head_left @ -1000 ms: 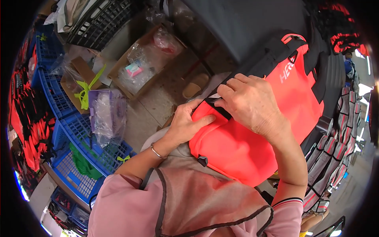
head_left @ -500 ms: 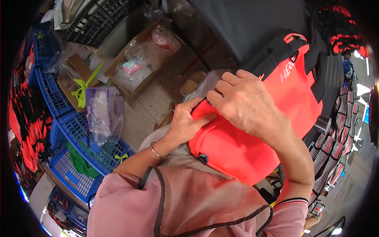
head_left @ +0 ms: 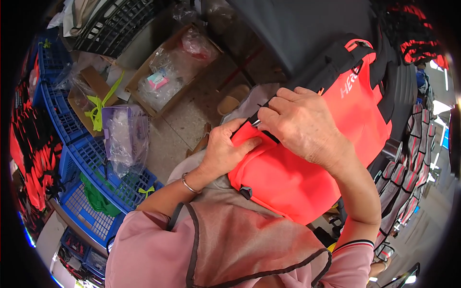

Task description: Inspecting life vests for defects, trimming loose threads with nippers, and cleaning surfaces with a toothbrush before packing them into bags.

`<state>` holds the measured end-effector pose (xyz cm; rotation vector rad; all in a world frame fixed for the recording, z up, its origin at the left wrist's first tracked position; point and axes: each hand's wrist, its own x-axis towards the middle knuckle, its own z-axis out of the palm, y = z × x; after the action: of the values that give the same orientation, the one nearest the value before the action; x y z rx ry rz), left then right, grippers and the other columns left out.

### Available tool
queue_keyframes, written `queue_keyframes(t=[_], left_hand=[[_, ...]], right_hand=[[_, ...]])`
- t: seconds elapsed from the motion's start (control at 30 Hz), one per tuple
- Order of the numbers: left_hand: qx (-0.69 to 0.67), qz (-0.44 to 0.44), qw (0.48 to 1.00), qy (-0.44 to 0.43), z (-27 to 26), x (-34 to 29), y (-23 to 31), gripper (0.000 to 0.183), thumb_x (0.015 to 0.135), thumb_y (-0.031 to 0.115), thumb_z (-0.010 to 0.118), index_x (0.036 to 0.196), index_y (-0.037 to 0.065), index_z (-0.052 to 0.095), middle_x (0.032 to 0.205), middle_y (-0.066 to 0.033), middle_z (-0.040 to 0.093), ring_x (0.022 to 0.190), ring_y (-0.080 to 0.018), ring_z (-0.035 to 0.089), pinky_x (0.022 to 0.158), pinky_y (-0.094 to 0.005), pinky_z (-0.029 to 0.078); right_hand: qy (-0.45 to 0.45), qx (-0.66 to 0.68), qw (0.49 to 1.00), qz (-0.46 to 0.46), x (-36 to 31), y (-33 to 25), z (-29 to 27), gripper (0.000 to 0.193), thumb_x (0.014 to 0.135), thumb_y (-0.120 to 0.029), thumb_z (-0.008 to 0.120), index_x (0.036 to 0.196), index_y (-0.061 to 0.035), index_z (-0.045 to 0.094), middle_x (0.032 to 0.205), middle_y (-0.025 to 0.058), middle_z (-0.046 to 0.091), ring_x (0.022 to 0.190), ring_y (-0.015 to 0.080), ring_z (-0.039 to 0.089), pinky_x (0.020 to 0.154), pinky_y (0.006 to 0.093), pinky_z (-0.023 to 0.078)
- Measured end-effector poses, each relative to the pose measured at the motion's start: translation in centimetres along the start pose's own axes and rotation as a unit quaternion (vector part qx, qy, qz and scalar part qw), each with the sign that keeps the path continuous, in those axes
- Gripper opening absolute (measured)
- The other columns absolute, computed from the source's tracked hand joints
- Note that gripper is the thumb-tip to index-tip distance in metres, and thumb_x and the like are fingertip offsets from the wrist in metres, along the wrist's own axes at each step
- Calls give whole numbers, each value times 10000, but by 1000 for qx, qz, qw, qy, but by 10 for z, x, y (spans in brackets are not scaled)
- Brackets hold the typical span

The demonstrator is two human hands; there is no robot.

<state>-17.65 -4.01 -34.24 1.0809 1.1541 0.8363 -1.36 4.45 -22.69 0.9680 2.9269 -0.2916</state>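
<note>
A bright red-orange bag [head_left: 307,185] with black trim lies across my lap, its far end reaching up to the right. My left hand [head_left: 225,148] pinches its black-bound edge, thumb on the red cloth and fingers behind. Close beside it, my right hand [head_left: 302,120] is closed over the same black edge, fingers curled. A small shiny metal bit shows under the right fingertips; its kind cannot be made out. Black straps [head_left: 343,57] lie at the bag's far end. A small black tab [head_left: 246,193] sticks out at the near left corner.
Blue plastic baskets [head_left: 91,211] stand at the left, with a purple box [head_left: 126,132] wrapped in clear plastic. A cardboard box [head_left: 173,72] of plastic bags sits on the floor ahead. Black material [head_left: 312,29] lies beyond the bag. Grey-and-red goods [head_left: 401,180] are piled at the right.
My right hand has shifted slightly right and away from the left hand, uncovering more black edge and the metal bit. The left hand keeps its pinch.
</note>
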Motion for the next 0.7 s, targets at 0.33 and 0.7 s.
queue_keyframes(t=[0.33, 0.7], left_hand=[[20, 21, 999, 17, 1, -1, 2, 349, 768, 137, 800, 1068, -1, 686, 909, -139, 705, 823, -221, 692, 769, -326, 534], [27, 1, 1000, 4, -3, 1, -3, 331, 762, 175, 803, 1026, 3, 700, 852, -120, 706, 771, -194, 681, 732, -314, 532]], right_hand=[[15, 4, 1000, -8, 2, 4, -1, 64, 727, -137, 653, 757, -90, 621, 734, 36, 613, 795, 192, 633, 677, 315, 495], [58, 40, 997, 14, 1, 4, 1, 220, 735, -220, 765, 768, -84, 594, 718, 22, 570, 740, 200, 591, 623, 327, 468]])
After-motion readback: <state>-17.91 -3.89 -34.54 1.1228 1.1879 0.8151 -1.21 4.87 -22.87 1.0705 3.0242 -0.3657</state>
